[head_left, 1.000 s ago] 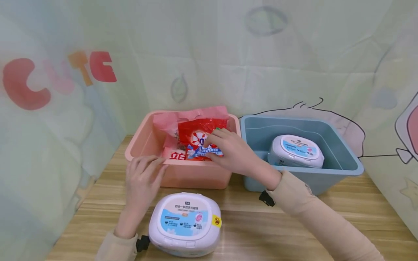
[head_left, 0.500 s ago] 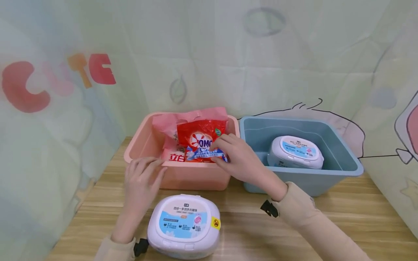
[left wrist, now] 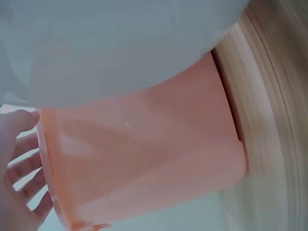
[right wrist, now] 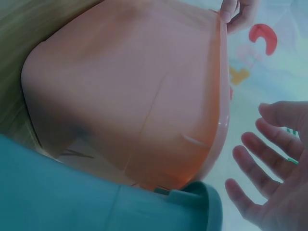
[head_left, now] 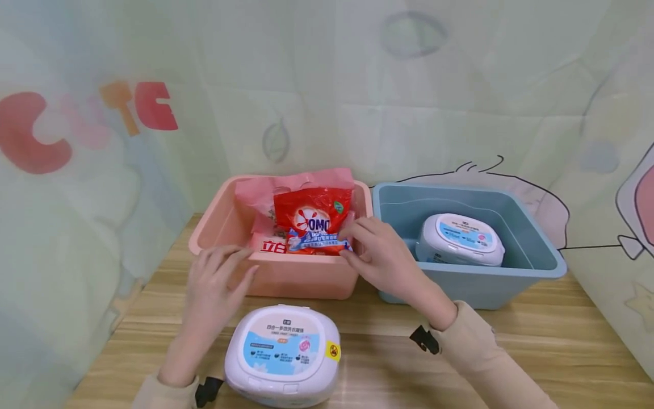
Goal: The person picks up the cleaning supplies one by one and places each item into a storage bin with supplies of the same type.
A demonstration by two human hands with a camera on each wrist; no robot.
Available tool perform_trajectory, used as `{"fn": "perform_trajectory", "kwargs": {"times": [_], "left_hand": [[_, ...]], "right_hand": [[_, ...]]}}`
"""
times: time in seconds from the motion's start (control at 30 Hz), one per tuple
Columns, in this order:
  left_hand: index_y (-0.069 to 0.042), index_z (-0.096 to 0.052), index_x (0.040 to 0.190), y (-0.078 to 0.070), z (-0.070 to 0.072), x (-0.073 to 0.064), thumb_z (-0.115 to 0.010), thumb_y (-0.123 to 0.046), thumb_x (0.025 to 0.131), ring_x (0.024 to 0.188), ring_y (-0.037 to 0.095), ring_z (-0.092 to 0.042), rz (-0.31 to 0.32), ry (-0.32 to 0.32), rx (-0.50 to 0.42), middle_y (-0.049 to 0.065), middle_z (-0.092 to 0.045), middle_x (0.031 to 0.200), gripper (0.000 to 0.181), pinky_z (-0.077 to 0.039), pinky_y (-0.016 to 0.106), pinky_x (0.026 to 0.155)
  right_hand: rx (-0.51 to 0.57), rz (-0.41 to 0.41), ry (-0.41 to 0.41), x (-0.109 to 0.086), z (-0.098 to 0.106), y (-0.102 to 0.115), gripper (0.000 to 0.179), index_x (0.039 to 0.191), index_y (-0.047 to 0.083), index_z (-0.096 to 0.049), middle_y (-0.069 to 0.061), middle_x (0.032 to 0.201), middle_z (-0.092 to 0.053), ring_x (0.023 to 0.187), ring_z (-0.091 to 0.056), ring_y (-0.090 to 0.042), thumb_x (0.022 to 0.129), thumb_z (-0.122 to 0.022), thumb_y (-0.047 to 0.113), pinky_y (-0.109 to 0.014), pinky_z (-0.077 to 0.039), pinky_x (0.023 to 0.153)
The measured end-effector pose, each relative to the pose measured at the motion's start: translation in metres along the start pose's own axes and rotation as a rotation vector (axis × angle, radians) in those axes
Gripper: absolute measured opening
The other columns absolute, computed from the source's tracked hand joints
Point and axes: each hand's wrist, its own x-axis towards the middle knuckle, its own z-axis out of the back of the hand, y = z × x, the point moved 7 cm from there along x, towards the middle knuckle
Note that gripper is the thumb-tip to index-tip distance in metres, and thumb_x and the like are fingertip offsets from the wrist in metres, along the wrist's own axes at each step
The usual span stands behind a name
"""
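Note:
In the head view, a pink plastic bin holds a red OMO detergent bag leaning over pink packaging. My left hand holds the bin's front rim near its left corner. The left wrist view shows the thumb at the rim and the fingers behind it. Beside the bag's lower right corner is my right hand, fingers parted and loosely bent. In the right wrist view these fingers hold nothing. A white oval tub with a blue label stands before the bin.
Close against the pink bin on the right stands a blue bin. A second white oval tub lies tilted in it. Both bins stand on a wood-grain table, with a printed curtain behind.
My right hand has let go of the OMO bag and drawn to the right. The bag's front now shows more fully. My left hand has stayed at the rim; the view shifted slightly.

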Motion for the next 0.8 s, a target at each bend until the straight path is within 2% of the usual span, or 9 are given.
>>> {"fn": "perform_trajectory", "kwargs": {"times": [0.13, 0.33, 0.53, 0.8], "left_hand": [[-0.004, -0.069, 0.108, 0.000, 0.001, 0.001, -0.081, -0.010, 0.071, 0.102, 0.031, -0.051, 0.005, 0.014, 0.005, 0.014, -0.063, 0.105, 0.040, -0.038, 0.048, 0.086], [-0.004, -0.069, 0.108, -0.001, 0.002, 0.002, -0.081, -0.009, 0.072, 0.102, 0.031, -0.051, 0.015, 0.024, 0.014, 0.014, -0.064, 0.105, 0.038, -0.039, 0.048, 0.086], [-0.004, -0.069, 0.110, -0.002, 0.002, 0.003, -0.080, -0.009, 0.073, 0.102, 0.032, -0.052, 0.022, 0.013, -0.002, 0.014, -0.064, 0.106, 0.038, -0.039, 0.047, 0.086], [-0.004, -0.066, 0.115, -0.004, 0.004, 0.004, -0.080, -0.008, 0.072, 0.104, 0.032, -0.052, 0.014, 0.003, -0.008, 0.015, -0.063, 0.108, 0.045, -0.039, 0.048, 0.086]], "right_hand": [[0.033, -0.036, -0.024, -0.008, 0.000, -0.005, 0.027, 0.105, 0.017, -0.064, 0.003, 0.105, -0.066, 0.095, -0.055, -0.014, 0.081, -0.077, 0.017, -0.030, -0.048, 0.077], [0.036, -0.085, -0.063, -0.021, 0.001, -0.013, 0.026, 0.106, 0.018, -0.066, 0.004, 0.103, -0.066, 0.092, -0.052, -0.011, 0.082, -0.076, 0.017, -0.032, -0.047, 0.078], [0.026, -0.082, -0.085, -0.031, 0.002, -0.017, 0.020, 0.103, 0.018, -0.066, 0.004, 0.097, -0.064, 0.092, -0.052, -0.011, 0.084, -0.073, 0.018, -0.032, -0.045, 0.082], [0.034, -0.087, -0.119, -0.043, 0.003, -0.019, 0.022, 0.102, 0.017, -0.066, 0.006, 0.105, -0.065, 0.097, -0.054, -0.011, 0.083, -0.075, 0.019, -0.037, -0.045, 0.089]]}}
